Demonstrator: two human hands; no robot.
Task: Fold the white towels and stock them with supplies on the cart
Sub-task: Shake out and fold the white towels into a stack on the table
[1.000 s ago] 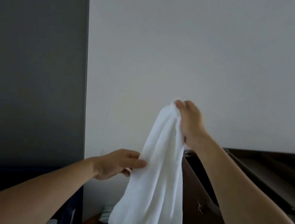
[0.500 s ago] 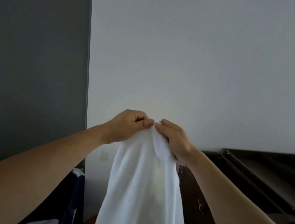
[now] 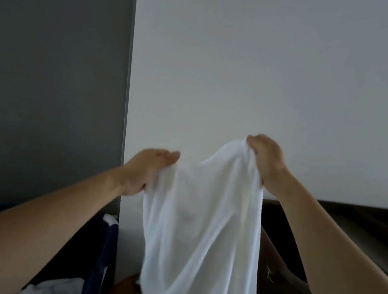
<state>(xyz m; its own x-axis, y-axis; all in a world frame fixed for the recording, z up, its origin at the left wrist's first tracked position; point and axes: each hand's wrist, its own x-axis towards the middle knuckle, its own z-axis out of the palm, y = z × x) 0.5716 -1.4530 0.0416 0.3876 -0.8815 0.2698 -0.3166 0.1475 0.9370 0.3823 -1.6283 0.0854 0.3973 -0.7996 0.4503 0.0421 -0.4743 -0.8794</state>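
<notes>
You hold the white towel [image 3: 200,235] up in the air in front of the pale wall [image 3: 275,58]. It hangs full length from its top edge and carries no fold. I judge the task to be early for this piece: it is spread out and not yet halved, and no folded stack shows anywhere. The dark cart [image 3: 356,224] stands just right of the towel, and the part of it in view shows no towels or supplies.

Your left hand [image 3: 144,172] pinches the towel's upper left edge, thumb on top. Your right hand [image 3: 268,162] sits higher and clutches the bunched upper right corner with curled fingers. Both forearms reach forward and apart, so the top edge sags between them.

More white cloth [image 3: 55,289] lies low on the left by a dark blue frame [image 3: 106,246], below the grey panel [image 3: 48,76].
</notes>
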